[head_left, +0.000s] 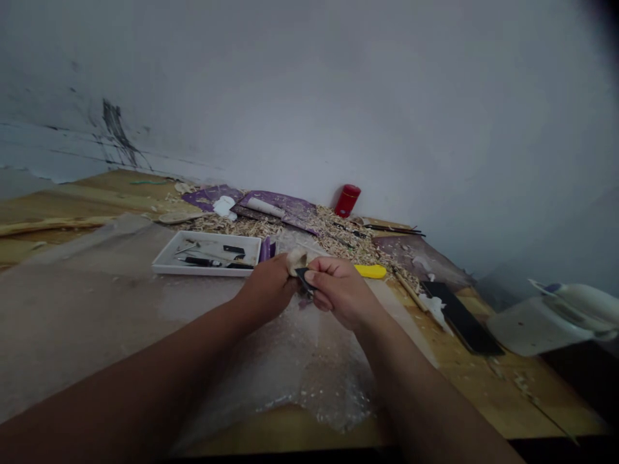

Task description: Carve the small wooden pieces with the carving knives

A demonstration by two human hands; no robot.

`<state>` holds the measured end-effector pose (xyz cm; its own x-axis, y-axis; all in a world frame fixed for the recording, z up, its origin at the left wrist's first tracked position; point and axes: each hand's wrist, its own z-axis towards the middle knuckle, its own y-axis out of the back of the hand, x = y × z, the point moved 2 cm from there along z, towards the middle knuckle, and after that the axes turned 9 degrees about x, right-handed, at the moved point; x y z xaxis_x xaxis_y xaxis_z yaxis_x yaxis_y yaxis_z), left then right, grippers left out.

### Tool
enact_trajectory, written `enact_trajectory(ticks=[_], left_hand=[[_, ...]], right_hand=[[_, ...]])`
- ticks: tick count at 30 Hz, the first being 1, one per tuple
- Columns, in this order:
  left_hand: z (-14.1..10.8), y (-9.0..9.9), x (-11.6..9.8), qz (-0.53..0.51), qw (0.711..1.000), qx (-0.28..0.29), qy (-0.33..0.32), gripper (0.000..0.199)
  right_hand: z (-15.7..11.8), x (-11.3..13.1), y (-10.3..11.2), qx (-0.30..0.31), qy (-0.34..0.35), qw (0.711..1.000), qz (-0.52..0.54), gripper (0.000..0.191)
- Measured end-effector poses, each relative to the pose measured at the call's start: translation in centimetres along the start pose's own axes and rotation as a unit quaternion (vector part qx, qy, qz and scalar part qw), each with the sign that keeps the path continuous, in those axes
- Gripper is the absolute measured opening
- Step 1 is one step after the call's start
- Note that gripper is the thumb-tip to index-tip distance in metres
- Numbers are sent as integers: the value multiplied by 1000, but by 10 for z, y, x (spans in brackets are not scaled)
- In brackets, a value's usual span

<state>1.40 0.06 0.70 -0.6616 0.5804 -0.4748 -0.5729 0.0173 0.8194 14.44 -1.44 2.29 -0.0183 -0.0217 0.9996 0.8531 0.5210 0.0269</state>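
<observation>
Forearms (159, 386) converging, left hand (267, 290) gripping pale wood (296, 260), right hand (338, 292) pinching dark blade (304, 278)

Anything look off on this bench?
Yes: wood shavings are strewn across the purple mats behind the white tray, and a dark streaky smear mars the white wall at upper left.

We look over a woodcarving workshop corner, a plywood workbench (483, 386) against a bare white wall (387, 116), wood shavings (338, 229) heaped along the workbench's far side, a white tray (207, 270) of carving tools (198, 260) on the workbench, a black board (459, 319) near its right edge
</observation>
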Motion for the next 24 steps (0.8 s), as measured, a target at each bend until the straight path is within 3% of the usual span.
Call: enact_trajectory(ticks=[3,7,9,13,18,21,24], left_hand=[[0,1,1,0,999,6,33,16],[1,3,2,8,999,7,51,24],[1,3,1,14,999,-1,37,24],[1,3,0,31,999,-14,29,21],[0,3,-1,48,999,-9,21,20],[0,2,0,46,999,-7,24,21],[0,3,0,39,999,-7,29,20]], right_hand=[[-5,10,4,-67,62,976,-198,17],[-10,19,2,-145,113,871,-456,16],[-10,18,-1,-148,110,834,-520,16],[-10,14,-5,-151,107,797,-575,18],[-11,14,-6,-165,106,778,-596,20],[-9,15,-4,-154,99,798,-574,18],[-7,16,-3,-148,91,837,-519,18]])
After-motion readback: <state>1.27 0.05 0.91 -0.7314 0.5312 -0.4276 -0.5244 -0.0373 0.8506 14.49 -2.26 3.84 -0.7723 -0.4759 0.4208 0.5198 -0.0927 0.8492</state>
